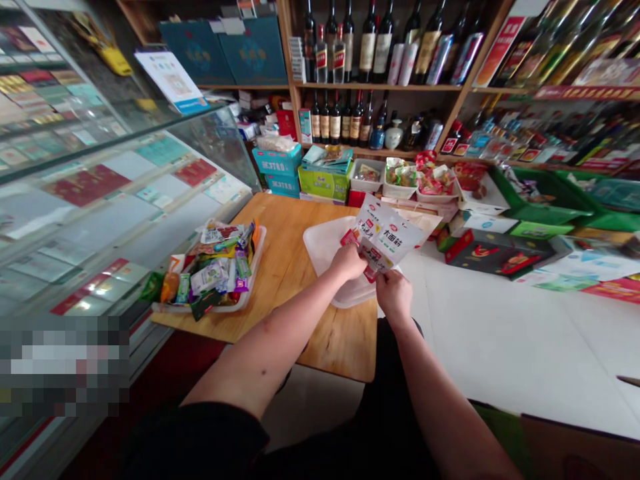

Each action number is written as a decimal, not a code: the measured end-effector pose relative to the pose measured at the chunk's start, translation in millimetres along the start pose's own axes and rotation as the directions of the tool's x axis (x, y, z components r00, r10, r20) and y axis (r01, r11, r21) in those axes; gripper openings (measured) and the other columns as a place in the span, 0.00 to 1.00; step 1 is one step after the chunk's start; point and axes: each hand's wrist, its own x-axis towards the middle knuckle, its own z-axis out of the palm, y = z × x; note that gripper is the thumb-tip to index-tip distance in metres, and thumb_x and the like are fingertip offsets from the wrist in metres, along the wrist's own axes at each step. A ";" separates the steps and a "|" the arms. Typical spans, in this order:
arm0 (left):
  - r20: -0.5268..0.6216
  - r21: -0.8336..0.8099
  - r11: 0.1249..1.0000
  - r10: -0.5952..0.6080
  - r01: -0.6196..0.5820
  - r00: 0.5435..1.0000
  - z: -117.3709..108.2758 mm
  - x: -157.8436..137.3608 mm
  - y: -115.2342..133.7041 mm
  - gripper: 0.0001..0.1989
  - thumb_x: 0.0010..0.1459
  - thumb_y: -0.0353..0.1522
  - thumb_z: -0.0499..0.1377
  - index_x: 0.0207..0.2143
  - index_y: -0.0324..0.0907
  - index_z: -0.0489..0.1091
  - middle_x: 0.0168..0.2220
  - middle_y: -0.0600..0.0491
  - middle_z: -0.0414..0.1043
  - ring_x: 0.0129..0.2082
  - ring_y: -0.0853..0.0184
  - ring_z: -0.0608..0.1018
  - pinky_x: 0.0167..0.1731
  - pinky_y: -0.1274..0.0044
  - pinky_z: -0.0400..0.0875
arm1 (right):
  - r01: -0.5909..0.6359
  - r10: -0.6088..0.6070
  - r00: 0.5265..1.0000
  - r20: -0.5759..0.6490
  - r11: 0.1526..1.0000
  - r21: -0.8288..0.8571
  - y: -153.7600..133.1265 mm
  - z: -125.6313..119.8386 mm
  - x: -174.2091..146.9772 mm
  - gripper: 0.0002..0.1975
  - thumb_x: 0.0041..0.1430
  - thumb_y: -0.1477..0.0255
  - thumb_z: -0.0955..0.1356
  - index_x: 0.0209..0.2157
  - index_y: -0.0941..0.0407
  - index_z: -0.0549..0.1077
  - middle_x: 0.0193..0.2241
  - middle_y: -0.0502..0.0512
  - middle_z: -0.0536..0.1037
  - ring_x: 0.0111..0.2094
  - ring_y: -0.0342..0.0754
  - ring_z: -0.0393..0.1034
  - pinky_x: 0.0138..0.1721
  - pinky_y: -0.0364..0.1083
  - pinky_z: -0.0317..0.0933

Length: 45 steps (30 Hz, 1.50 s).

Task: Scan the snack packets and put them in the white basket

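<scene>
Wooden table (295, 267), light top, between glass counter and white surface. On left part: white tray (253, 277) heaped with snack packets (213, 270) (mixed colours, labels unreadable). On right part: empty clear tray (323, 250), overhanging table's right edge. Far end: blue boxes (277, 170) and green box (324, 183), just beside table edge.
</scene>
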 end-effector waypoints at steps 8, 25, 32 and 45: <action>0.057 -0.170 0.983 -0.058 0.067 0.997 41.6 4.6 2.0 0.14 0.52 0.31 0.62 0.43 0.38 0.73 0.43 0.41 0.78 0.42 0.58 0.80 0.37 0.73 0.70 | 0.005 -0.006 1.000 -0.021 1.000 -0.012 13.6 8.9 -1.1 0.14 0.63 0.69 0.61 0.35 0.58 0.77 0.35 0.58 0.75 0.37 0.50 0.66 0.42 0.46 0.56; 0.187 -0.081 0.996 -0.018 0.034 0.982 65.2 -44.6 -2.1 0.24 0.55 0.39 0.62 0.52 0.37 0.69 0.50 0.37 0.75 0.52 0.51 0.77 0.47 0.69 0.71 | -0.282 0.300 0.941 -0.157 0.951 0.127 37.9 19.1 -1.5 0.33 0.54 0.60 0.68 0.58 0.63 0.67 0.52 0.70 0.70 0.49 0.59 0.67 0.54 0.54 0.60; 0.104 -0.005 0.999 0.051 -0.050 0.993 59.4 -67.9 -21.1 0.20 0.57 0.35 0.59 0.50 0.36 0.68 0.49 0.37 0.75 0.51 0.52 0.78 0.49 0.69 0.71 | -0.263 0.267 0.963 -0.025 0.958 0.117 29.7 28.7 -10.5 0.34 0.55 0.59 0.66 0.58 0.66 0.67 0.49 0.73 0.74 0.49 0.61 0.68 0.52 0.54 0.60; -0.035 0.098 0.979 0.184 -0.180 0.982 41.3 -115.2 -24.0 0.23 0.58 0.32 0.58 0.56 0.33 0.64 0.53 0.37 0.70 0.56 0.53 0.72 0.57 0.67 0.67 | -0.142 0.129 0.985 0.111 0.983 0.114 3.2 37.3 -4.2 0.28 0.58 0.57 0.64 0.53 0.63 0.69 0.44 0.70 0.75 0.43 0.59 0.70 0.44 0.52 0.62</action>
